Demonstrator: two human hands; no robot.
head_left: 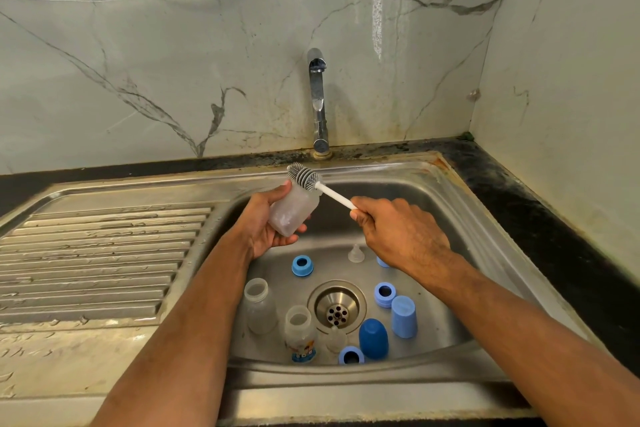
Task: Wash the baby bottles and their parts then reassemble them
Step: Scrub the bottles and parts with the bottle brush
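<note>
L hand [266,229] gripping 1 bottle [292,210], R hand [398,232] gripping brush [304,176]; 2 bottles, 4 rings in sink [450,204]

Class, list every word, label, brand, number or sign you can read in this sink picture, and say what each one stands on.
No text can be read.
Printed bottle standing in the sink: a coloured cartoon label with blue marks, too small and blurred to read.
Other bottles, caps, rings, brush and tap: no lettering visible.

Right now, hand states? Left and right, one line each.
Left hand: closed around a clear baby bottle, held above the sink.
Right hand: closed on the white handle of the bottle brush.
</note>
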